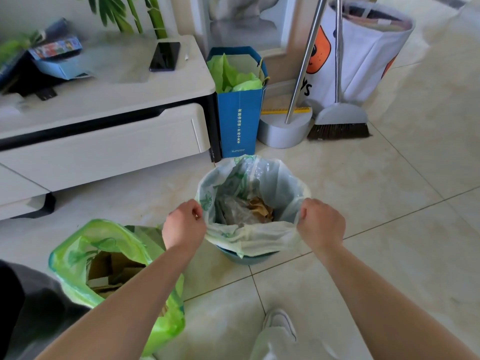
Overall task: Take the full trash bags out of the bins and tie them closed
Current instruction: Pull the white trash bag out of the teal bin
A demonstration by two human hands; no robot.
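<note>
A vertical line of white Chinese characters ran down the blue paper bag [239, 120], too small to read surely; the white fabric bag [363, 61] behind the broom showed the letters "ys". The white trash bag [272, 188] stood upright in the blue bin [244, 258] on the tiled floor, mouth open upward. The left hand [184, 224] and right hand [322, 222], fingers curled, each gripped its rim on opposite sides. A green trash bag [78, 255] sat open nearby.
</note>
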